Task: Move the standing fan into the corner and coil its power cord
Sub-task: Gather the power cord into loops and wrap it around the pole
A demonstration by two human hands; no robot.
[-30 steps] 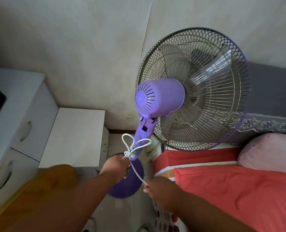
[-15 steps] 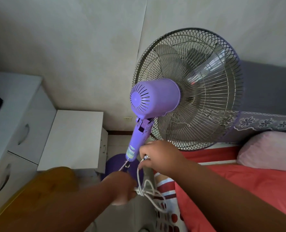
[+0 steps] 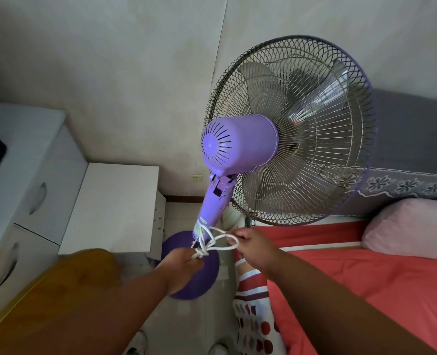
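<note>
- The left hand (image 3: 184,262) is closed around the bundled white power cord (image 3: 212,243), anchoring its gathered strands.
- The right hand (image 3: 253,245) pinches a loop, seemingly to tie it off.
- Just beyond both hands, the standing fan (image 3: 240,147) is near the wall.

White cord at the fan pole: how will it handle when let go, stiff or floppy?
Probably floppy: the white cord bends into tight loops between the left hand and right hand. Likely light. The loops may loosen off the pole unless tucked or tied.
</note>
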